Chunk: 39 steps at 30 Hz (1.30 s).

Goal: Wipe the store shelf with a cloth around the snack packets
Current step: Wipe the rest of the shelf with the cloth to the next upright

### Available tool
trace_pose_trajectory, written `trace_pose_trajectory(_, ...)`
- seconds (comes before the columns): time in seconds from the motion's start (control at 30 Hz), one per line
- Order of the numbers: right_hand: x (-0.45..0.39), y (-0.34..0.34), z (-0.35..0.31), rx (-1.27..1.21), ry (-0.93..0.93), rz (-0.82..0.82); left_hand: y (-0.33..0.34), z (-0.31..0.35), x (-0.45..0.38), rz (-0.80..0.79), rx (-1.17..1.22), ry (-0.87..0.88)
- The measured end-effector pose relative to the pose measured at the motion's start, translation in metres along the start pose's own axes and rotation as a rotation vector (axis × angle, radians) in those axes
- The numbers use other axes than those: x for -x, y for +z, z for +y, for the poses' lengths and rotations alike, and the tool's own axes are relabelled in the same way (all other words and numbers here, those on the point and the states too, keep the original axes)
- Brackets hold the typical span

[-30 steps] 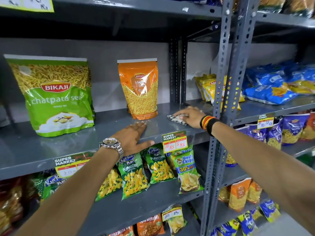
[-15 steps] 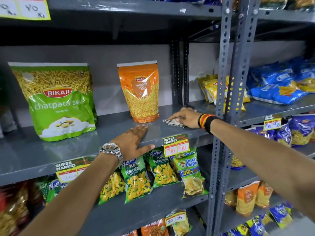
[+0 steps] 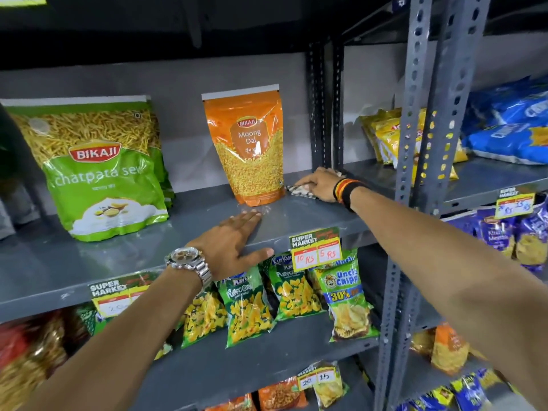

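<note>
A grey metal shelf (image 3: 311, 215) carries two upright snack packets: a big green Bikaji chatpata sev packet (image 3: 100, 170) on the left and an orange Moong Dal packet (image 3: 249, 149) in the middle. My right hand (image 3: 318, 183) presses a crumpled patterned cloth (image 3: 298, 191) flat on the shelf, right beside the orange packet's lower right corner. My left hand (image 3: 234, 241) lies palm down on the shelf's front edge, fingers spread, holding nothing, just in front of the orange packet. A watch sits on that wrist.
Perforated grey uprights (image 3: 415, 143) stand to the right of my right hand. Beyond them lie yellow packets (image 3: 385, 134) and blue packets (image 3: 510, 129). Price tags (image 3: 315, 249) hang on the shelf edge. Small puffcorn and chips packets (image 3: 290, 289) fill the shelf below.
My right hand has slid the cloth leftward and further back, up to the orange packet. My left hand has stayed flat on the front edge. The camera has moved closer.
</note>
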State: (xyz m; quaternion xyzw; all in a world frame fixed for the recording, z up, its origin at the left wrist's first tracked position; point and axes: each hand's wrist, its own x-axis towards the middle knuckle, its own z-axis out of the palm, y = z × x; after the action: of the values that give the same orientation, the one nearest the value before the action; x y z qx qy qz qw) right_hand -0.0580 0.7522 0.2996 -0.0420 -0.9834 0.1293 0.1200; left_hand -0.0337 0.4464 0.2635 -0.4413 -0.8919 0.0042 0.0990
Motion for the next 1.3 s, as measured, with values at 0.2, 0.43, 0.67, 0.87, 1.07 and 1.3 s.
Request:
trace_pose_trajectory(0.2, 0.073, -0.022, -0.019, -0.023, -0.154, -0.132, -0.003, 0.001, 0.002, 0.012, 0.023, 0.004)
trace_pose_trajectory(0.43, 0.105, -0.046, -0.003, -0.107, 0.031, 0.009, -0.007, 0.004, 0.003, 0.051, 0.047, 0.021)
trace_pose_trajectory(0.67, 0.149, -0.019, -0.072, -0.127, -0.096, -0.083, -0.006, 0.002, 0.008, 0.020, 0.022, 0.014)
trace_pose_trajectory(0.87, 0.233, 0.029, -0.071, -0.292, -0.128, 0.030, 0.017, 0.024, 0.067, 0.225, -0.081, 0.195)
trace_pose_trajectory(1.07, 0.240, 0.135, -0.062, -0.376, -0.075, -0.088, 0.125, 0.027, 0.150, 0.204, 0.035, 0.224)
trace_pose_trajectory(1.3, 0.195, 0.280, -0.089, -0.316, -0.063, -0.273, 0.263, -0.030, 0.197, -0.079, 0.242, -0.249)
